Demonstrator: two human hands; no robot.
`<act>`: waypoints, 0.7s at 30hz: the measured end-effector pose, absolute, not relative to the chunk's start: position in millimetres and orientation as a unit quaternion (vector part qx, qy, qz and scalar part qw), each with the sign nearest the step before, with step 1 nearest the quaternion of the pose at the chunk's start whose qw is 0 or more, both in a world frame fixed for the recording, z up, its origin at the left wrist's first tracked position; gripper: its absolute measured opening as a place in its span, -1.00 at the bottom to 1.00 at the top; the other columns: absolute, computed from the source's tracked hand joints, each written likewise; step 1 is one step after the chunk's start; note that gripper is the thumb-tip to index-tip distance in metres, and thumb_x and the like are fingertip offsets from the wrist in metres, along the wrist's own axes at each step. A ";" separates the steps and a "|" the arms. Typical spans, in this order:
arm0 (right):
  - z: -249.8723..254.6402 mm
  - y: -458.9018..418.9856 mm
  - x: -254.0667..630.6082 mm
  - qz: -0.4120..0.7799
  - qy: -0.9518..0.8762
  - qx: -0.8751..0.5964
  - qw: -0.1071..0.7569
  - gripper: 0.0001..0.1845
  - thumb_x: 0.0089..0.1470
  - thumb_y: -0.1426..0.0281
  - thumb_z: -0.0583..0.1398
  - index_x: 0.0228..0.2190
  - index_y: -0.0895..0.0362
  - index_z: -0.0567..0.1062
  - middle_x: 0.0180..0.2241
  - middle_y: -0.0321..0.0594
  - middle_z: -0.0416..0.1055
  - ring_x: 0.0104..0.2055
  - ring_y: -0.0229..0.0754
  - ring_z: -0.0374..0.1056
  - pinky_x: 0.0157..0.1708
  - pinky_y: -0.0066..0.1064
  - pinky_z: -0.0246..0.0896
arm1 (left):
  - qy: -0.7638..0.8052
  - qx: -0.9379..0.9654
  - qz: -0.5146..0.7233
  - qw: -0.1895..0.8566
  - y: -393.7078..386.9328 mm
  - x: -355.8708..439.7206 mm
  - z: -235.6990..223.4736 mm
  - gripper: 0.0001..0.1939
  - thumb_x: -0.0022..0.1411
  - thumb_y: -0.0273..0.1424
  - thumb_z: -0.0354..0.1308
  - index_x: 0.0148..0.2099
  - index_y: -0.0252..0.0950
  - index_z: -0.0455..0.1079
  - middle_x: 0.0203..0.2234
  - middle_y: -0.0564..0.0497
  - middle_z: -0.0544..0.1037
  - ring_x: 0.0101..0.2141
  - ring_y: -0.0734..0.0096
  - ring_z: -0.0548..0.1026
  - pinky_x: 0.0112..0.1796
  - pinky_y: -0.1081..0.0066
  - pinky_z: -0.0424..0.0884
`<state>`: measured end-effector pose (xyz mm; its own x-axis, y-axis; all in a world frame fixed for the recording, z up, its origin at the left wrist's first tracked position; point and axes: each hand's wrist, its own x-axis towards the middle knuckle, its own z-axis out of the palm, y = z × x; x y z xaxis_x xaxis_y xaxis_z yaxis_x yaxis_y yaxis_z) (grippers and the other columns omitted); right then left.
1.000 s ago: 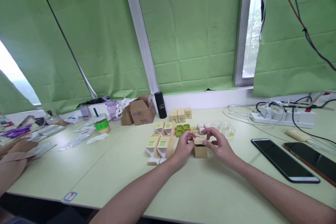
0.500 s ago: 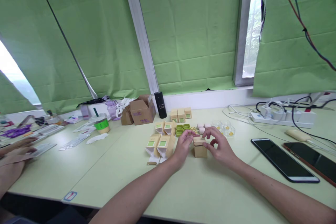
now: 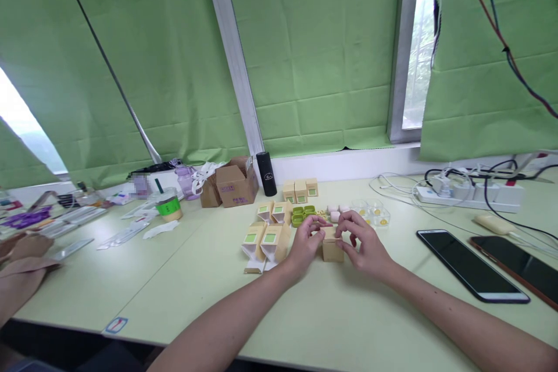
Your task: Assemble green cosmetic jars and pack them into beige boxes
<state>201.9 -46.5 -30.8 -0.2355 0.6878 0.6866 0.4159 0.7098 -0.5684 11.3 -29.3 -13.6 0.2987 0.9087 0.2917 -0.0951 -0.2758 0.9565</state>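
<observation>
A small brown cardboard box [image 3: 333,252] stands upright on the table between my two hands, its top looking closed. My left hand [image 3: 306,244] is at its upper left edge, thumb and fingers bent against the top. My right hand [image 3: 362,244] pinches the upper right side with curled fingers. Left of them are several similar boxes with green windows [image 3: 270,239], their white-lined end flaps spread. Just behind my hands lie green moulded trays [image 3: 304,213], pale pink-white pieces [image 3: 335,216] and a clear tray with yellow bits [image 3: 375,213].
More small boxes [image 3: 300,190] line the back, near a black cylinder [image 3: 266,174] and an opened carton [image 3: 236,186]. Two phones [image 3: 473,267] and a cabled power strip [image 3: 471,195] occupy the right. A drink cup [image 3: 168,207] and another person's hands [image 3: 26,256] are at left.
The raised top of the box has come down flat, and my fingers have drawn closer to its edges. At far left, the other person's hands have shifted back.
</observation>
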 end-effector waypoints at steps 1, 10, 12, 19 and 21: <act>-30.8 -47.0 202.3 0.117 -0.780 -0.356 0.501 -0.85 0.10 0.52 0.19 -0.29 0.04 0.44 -0.09 -0.14 0.32 -0.18 -0.11 0.37 -0.38 -0.34 0.32 | 0.323 0.630 0.497 0.503 -29.0 11.3 -13.7 -0.76 0.19 -0.34 0.25 -0.10 -0.24 0.38 -0.07 -0.15 0.58 0.02 0.10 0.52 0.05 0.18 0.38; -24.9 -52.4 204.6 0.006 -0.819 -0.359 0.449 -0.78 0.07 0.55 0.17 -0.26 0.02 0.38 -0.09 -0.08 0.36 -0.08 -0.01 0.38 -0.27 -0.26 0.33 | 0.318 0.652 0.501 0.472 -26.5 10.4 -18.0 -0.76 0.18 -0.46 0.17 -0.07 -0.25 0.39 -0.08 -0.11 0.55 0.05 0.12 0.50 0.09 0.19 0.36; -25.5 -52.3 205.0 0.008 -0.821 -0.364 0.441 -0.79 0.06 0.55 0.18 -0.26 0.02 0.39 -0.09 -0.07 0.37 -0.07 0.02 0.39 -0.24 -0.24 0.34 | 0.316 0.655 0.500 0.470 -26.6 10.1 -18.8 -0.76 0.19 -0.47 0.15 -0.06 -0.25 0.39 -0.07 -0.11 0.55 0.06 0.13 0.50 0.10 0.19 0.36; -25.9 -50.8 205.8 -0.008 -0.829 -0.348 0.437 -0.80 0.05 0.57 0.17 -0.31 0.03 0.39 -0.15 -0.10 0.40 -0.09 0.00 0.37 -0.26 -0.27 0.31 | 0.336 0.676 0.487 0.439 -27.0 9.1 -18.8 -0.74 0.16 -0.49 0.17 -0.06 -0.25 0.40 -0.06 -0.11 0.52 0.03 0.14 0.48 0.11 0.18 0.33; -25.0 -51.0 206.4 -0.011 -0.833 -0.347 0.431 -0.81 0.06 0.57 0.16 -0.31 0.03 0.39 -0.14 -0.10 0.40 -0.08 0.00 0.37 -0.27 -0.27 0.30 | 0.335 0.683 0.485 0.432 -27.5 8.8 -18.0 -0.74 0.18 -0.49 0.16 -0.05 -0.25 0.40 -0.06 -0.11 0.52 0.03 0.14 0.47 0.11 0.18 0.33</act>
